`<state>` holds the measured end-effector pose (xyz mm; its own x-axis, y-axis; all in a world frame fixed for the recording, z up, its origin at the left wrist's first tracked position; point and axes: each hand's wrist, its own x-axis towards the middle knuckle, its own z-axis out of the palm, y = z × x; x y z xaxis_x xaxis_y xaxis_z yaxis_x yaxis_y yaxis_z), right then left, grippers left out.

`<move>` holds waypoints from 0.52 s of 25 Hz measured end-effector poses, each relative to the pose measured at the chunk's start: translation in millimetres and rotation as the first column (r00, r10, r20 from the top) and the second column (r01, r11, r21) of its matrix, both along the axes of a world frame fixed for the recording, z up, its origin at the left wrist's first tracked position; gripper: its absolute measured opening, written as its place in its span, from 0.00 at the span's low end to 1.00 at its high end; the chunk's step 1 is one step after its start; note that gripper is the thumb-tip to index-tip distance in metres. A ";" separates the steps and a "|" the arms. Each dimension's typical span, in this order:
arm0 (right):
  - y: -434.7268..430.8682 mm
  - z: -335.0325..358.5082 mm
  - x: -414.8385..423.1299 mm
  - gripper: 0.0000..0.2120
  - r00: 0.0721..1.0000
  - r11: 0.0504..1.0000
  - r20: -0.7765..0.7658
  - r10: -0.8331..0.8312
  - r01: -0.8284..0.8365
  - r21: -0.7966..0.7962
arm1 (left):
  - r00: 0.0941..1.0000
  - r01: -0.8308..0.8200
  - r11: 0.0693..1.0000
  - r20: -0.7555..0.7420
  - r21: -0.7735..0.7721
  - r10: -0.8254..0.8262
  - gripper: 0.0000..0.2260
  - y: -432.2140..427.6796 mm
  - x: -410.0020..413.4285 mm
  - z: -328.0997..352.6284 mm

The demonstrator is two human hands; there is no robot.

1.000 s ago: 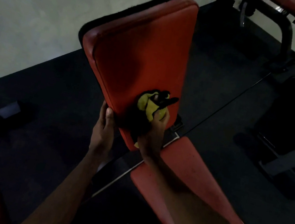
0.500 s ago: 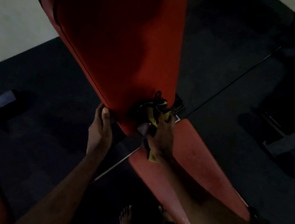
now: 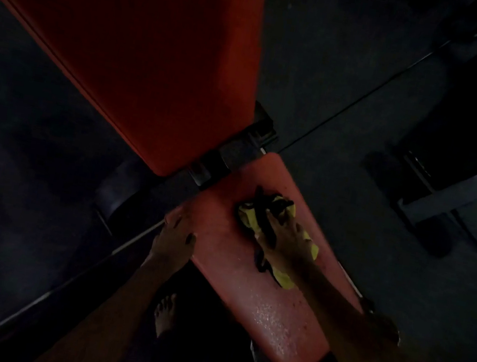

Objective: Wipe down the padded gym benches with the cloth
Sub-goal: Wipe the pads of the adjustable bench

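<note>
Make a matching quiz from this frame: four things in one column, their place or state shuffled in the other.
Things:
1. left hand
2. right hand
3. cloth
4. backrest pad

Place or state:
a. yellow, lying on the seat pad
b. pressing down on the cloth
c. tilted up, neither hand on it
d. resting at the seat pad's left edge

Pairs: 1-d, 2-b, 3-a, 4-c

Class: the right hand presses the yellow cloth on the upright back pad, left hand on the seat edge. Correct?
No. In the head view the right hand presses the yellow cloth on the seat pad; the left hand is on its edge.
</note>
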<state>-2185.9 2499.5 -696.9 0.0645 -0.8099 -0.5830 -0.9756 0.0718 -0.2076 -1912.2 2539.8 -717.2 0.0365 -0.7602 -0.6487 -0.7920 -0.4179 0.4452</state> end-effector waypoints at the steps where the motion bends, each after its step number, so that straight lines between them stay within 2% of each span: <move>1: 15.5 -15.2 -2.2 0.35 0.999 0.999 -0.034 0.037 -0.036 0.002 | 0.998 0.031 1.000 0.045 0.004 -0.031 0.25 5.8 -6.6 -9.5; 3: 34.2 -39.1 -3.2 0.34 0.994 0.991 -0.088 0.060 -0.070 -0.112 | 0.995 0.030 0.999 0.097 -0.033 -0.027 0.26 17.5 -15.6 -20.9; 6: 19.3 -55.2 -3.1 0.31 0.993 0.968 -0.117 0.000 -0.030 -0.248 | 0.990 0.039 0.997 0.137 -0.068 -0.029 0.30 30.7 -21.5 -26.2; 9: -6.4 -64.3 -2.9 0.31 0.989 0.955 -0.139 -0.048 0.005 -0.297 | 0.983 0.067 0.994 0.176 -0.087 -0.051 0.34 39.4 -23.6 -30.5; 13: -11.1 -69.5 10.0 0.31 0.979 0.940 -0.107 -0.172 0.131 -0.315 | 0.981 0.069 0.991 0.187 -0.116 -0.046 0.38 50.1 -30.1 -38.3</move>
<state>-2175.9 2488.4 -766.3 -0.1334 -0.9442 -0.3011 -0.9781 0.1744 -0.1136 -1942.3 2589.8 -755.5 0.1003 -0.8373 -0.5375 -0.8861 -0.3209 0.3344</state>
